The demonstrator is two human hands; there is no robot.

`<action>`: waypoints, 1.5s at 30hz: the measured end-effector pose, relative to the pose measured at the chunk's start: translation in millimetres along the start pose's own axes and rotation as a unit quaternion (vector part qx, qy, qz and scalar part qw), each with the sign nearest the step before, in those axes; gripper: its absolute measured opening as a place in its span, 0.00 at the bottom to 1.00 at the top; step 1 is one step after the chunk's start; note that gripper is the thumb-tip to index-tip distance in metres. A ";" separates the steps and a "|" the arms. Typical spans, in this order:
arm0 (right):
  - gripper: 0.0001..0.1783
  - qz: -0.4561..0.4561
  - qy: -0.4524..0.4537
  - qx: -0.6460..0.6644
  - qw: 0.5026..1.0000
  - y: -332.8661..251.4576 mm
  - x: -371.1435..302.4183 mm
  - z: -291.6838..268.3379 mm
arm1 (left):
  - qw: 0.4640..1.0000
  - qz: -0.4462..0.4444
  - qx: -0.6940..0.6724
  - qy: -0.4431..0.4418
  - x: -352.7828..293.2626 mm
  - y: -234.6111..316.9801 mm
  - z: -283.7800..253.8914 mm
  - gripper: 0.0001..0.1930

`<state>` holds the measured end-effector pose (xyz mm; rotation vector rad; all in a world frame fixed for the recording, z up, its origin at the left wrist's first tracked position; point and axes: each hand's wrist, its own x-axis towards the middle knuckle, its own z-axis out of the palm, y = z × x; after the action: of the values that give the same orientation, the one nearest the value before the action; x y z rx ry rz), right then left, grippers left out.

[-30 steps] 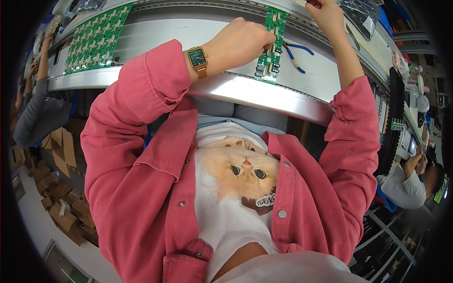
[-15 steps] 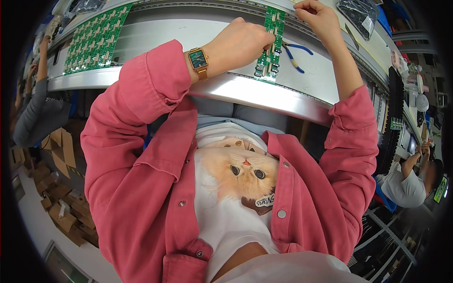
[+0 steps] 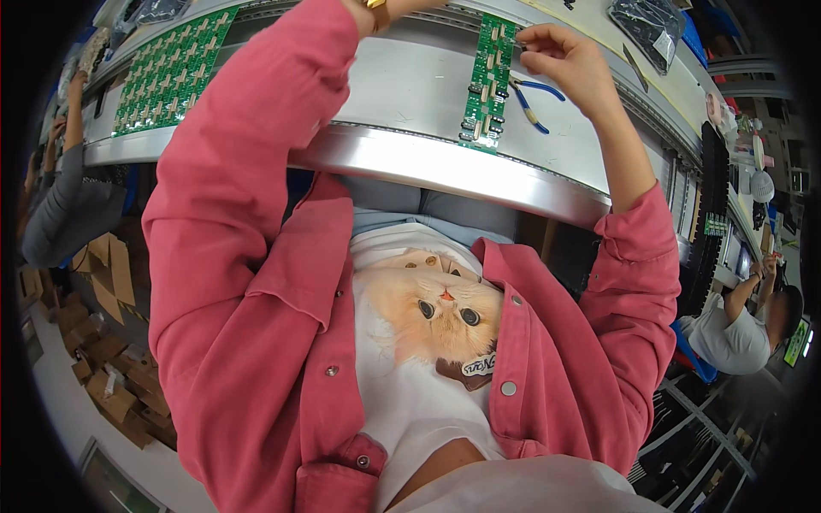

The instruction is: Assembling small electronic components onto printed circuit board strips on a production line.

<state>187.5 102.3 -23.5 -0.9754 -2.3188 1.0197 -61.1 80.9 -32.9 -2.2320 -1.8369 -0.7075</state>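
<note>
A narrow green circuit board [image 3: 488,81] with rows of small parts lies across the metal rails of the workbench. At its far right edge, my right hand [image 3: 573,68] has its fingers bent in toward a thumb; anything small between the fingertips is too little to make out. My left hand [image 3: 415,5] reaches over the far side of the bench and is cut off by the top edge, so its fingers are hidden. Only the wrist with a gold watch band shows. Blue-handled pliers [image 3: 528,107] lie just right of the board, below my right hand.
A large panel of green circuit boards [image 3: 171,77] rests on the rails at left. Tweezers [image 3: 635,68] and a dark plastic bag [image 3: 650,32] lie at far right. The bench's metal front rail [image 3: 428,162] runs before me. Other people work at both sides.
My left hand has left the board and moved up and away, mostly out of the picture. My right hand has come down and left to the board's far right edge.
</note>
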 end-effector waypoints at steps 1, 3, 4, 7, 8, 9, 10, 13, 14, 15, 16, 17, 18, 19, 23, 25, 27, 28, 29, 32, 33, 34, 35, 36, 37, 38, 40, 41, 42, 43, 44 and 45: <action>0.09 -0.004 -0.018 -0.006 1.000 1.6 -2.3 0.6 | 1.000 0.002 -0.002 0.000 8.5 -6.8 6.5 0.08; 0.09 -0.012 -0.052 -0.019 0.998 4.5 -7.2 1.2 | 0.993 -0.113 -0.023 -0.014 23.2 -16.6 20.6 0.08; 0.09 -0.012 -0.053 -0.020 0.998 4.5 -9.1 3.1 | 0.993 -0.114 -0.023 -0.013 26.9 -22.6 26.6 0.08; 0.10 -0.041 -0.050 -0.048 0.997 1.0 -16.8 9.8 | 0.996 -0.083 0.035 0.025 29.9 -33.6 44.6 0.08; 0.10 -0.051 -0.049 -0.057 0.996 -0.7 -18.1 11.2 | 0.995 -0.073 0.054 0.038 30.0 -37.1 49.4 0.08; 0.10 -0.050 -0.049 -0.057 0.996 -1.3 -19.6 11.6 | 0.995 -0.073 0.053 0.038 30.3 -34.2 48.4 0.08; 0.10 -0.058 -0.052 -0.069 0.995 -2.1 -20.7 12.1 | 0.995 -0.076 0.055 0.027 31.1 -31.5 47.1 0.08; 0.09 -0.085 -0.060 -0.103 0.989 -4.3 -22.2 13.6 | 0.994 -0.086 0.065 -0.006 33.1 -26.2 40.5 0.08; 0.09 -0.085 -0.060 -0.103 0.989 -4.6 -22.5 14.1 | 0.994 -0.086 0.065 -0.006 32.1 -22.6 33.5 0.08; 0.09 -0.083 -0.061 -0.102 0.989 -4.9 -22.7 14.5 | 0.996 -0.092 0.010 -0.011 30.6 -19.6 26.1 0.07; 0.09 -0.082 -0.063 -0.101 0.989 -5.3 -23.0 14.8 | 0.994 -0.097 -0.044 -0.014 28.3 -15.6 16.9 0.07; 0.09 -0.081 -0.064 -0.101 0.990 -5.4 -23.2 14.9 | 0.990 -0.102 -0.098 -0.018 26.4 -11.9 9.5 0.07; 0.09 -0.080 -0.065 -0.100 0.990 -5.3 -23.3 14.7 | 0.983 -0.106 -0.151 -0.022 25.7 -10.0 6.5 0.07; 0.09 -0.080 -0.065 -0.100 0.990 -5.1 -23.0 14.8 | 0.983 -0.106 -0.151 -0.021 24.8 -9.6 6.0 0.07; 0.10 -0.084 -0.075 -0.130 0.985 -0.9 -22.3 13.5 | 0.965 -0.099 -0.240 0.021 24.0 -5.6 9.4 0.06; 0.10 -0.087 -0.079 -0.134 0.984 -3.3 -21.0 15.1 | 0.972 -0.087 -0.213 0.046 21.7 -13.0 22.4 0.06; 0.10 -0.095 -0.082 -0.137 0.983 -5.1 -20.6 15.2 | 0.982 -0.058 -0.153 0.094 22.1 -19.6 36.4 0.06; 0.10 -0.100 -0.084 -0.139 0.982 -6.0 -20.2 15.4 | 0.985 -0.043 -0.122 0.118 22.1 -24.3 42.1 0.06; 0.10 -0.099 -0.084 -0.139 0.982 -4.8 -20.1 14.5 | 0.985 -0.042 -0.123 0.117 22.8 -22.3 41.1 0.06; 0.09 -0.112 -0.089 -0.139 0.980 -0.3 -18.5 11.4 | 0.979 -0.040 -0.190 0.065 18.6 -11.9 27.5 0.06; 0.09 -0.118 -0.091 -0.138 0.979 0.7 -17.5 10.7 | 0.975 -0.040 -0.212 0.048 15.8 -7.5 20.8 0.06; 0.09 -0.118 -0.092 -0.137 0.979 0.3 -15.8 9.6 | 0.971 -0.040 -0.233 0.030 12.2 -2.4 13.0 0.06; 0.09 -0.107 -0.077 -0.157 0.979 -2.3 -12.8 7.3 | 0.966 -0.040 -0.253 0.012 8.5 2.5 5.4 0.06; 0.09 -0.096 -0.063 -0.176 0.978 -5.5 -9.2 4.6 | 0.961 -0.041 -0.274 -0.006 4.7 6.9 -1.6 0.06; 0.09 -0.083 -0.047 -0.198 0.976 -8.0 -6.9 1.2 | 0.954 -0.040 -0.296 -0.023 2.1 11.7 -6.4 0.06; 0.09 -0.071 -0.032 -0.218 0.973 -8.1 -4.8 -0.9 | 0.947 -0.039 -0.317 -0.040 -0.2 15.2 -9.5 0.07; 0.11 -0.113 0.031 -0.238 0.964 9.5 10.8 -4.0 | 0.936 -0.027 -0.345 -0.061 -5.2 21.4 -7.2 0.07; 0.11 -0.115 0.030 -0.236 0.964 11.1 18.7 -3.0 | 0.925 -0.017 -0.370 -0.082 -9.3 25.1 -5.6 0.07; 0.11 -0.140 0.067 -0.277 0.948 11.2 26.3 -2.2 | 0.913 -0.009 -0.395 -0.102 -13.5 28.1 -4.5 0.07; 0.12 -0.166 0.103 -0.316 0.929 12.5 35.4 -0.3 | 0.900 0.000 -0.419 -0.122 -17.8 29.6 -4.6 0.07; 0.12 -0.165 0.103 -0.316 0.929 22.9 47.8 0.0 | 0.900 0.000 -0.419 -0.123 -19.9 34.6 -7.4 0.07; 0.10 -0.126 0.094 -0.320 0.934 40.2 64.0 -0.6 | 0.909 -0.002 -0.390 -0.145 -22.6 42.2 -12.6 0.07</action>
<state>162.7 169.5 -47.6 -0.9032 -2.5624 0.0437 -26.8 46.1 -25.1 -2.9441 -1.9003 -1.3715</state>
